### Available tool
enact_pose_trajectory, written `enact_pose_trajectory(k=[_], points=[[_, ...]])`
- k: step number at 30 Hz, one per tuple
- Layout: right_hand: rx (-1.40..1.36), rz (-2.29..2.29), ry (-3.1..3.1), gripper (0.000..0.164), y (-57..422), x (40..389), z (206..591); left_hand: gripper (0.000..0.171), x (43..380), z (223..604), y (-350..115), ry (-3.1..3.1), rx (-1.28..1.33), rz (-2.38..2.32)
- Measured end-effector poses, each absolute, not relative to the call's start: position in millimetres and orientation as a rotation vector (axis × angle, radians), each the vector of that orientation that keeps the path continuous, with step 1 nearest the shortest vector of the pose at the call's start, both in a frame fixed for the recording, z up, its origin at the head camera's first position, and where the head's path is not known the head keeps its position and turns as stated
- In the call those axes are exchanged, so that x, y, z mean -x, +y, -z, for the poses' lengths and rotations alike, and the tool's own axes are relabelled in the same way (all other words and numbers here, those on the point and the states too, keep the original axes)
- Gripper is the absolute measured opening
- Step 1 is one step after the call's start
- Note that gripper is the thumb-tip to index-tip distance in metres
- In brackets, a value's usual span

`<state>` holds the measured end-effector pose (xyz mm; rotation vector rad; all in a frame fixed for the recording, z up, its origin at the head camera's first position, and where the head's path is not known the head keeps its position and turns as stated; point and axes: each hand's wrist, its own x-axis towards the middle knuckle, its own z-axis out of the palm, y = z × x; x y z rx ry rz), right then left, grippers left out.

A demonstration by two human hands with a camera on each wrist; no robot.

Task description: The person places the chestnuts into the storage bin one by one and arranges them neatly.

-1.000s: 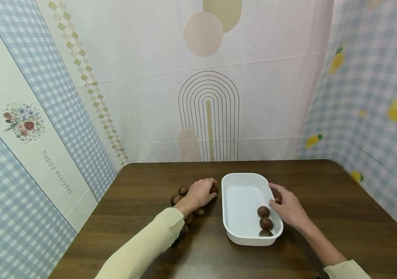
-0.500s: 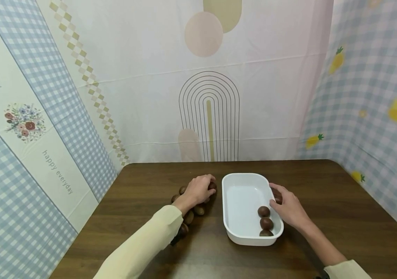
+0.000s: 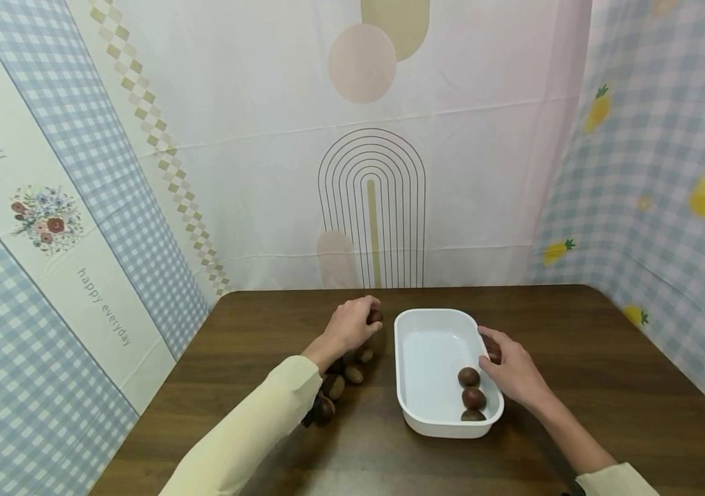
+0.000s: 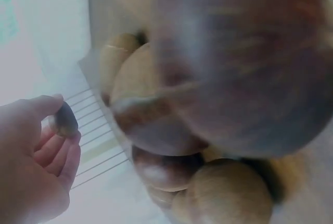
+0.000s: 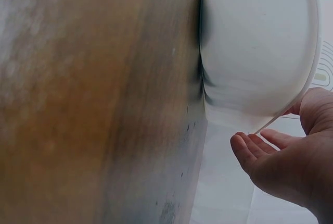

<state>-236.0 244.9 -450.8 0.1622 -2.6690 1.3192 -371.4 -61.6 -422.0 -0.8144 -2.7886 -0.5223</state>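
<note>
My left hand [image 3: 348, 325] pinches a brown chestnut [image 4: 65, 121] between thumb and fingertips, above the far end of a cluster of chestnuts [image 3: 333, 387]. The left forearm hides part of this cluster; large and blurred, several of its nuts fill the left wrist view. To the right stands a white rectangular tub [image 3: 417, 420], in which 3 dark chestnuts [image 3: 473, 398] line up along the right side. At the tub's right rim, my right hand [image 3: 511, 368] grips the edge with thumb and fingers. The right wrist view shows those fingers [image 5: 244, 148] at the rim.
Everything stands on a dark brown wooden table [image 3: 253, 324]. A pale printed cloth [image 3: 266, 193] hangs behind its far edge, and checked cloths [image 3: 650, 179] hang at the sides. Bare tabletop lies between the cluster and the tub.
My left hand has moved away from me and slightly left, lifting a chestnut off the cluster, more of which now shows. The right hand and the tub have stayed in place.
</note>
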Motion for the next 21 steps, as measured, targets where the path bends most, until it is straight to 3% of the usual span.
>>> enact_pose_trajectory(k=[21], points=[[-0.166, -1.317, -2.677, 0.059, 247, 240, 451, 0.044, 363, 402, -31, -2.728, 0.911, 0.521]])
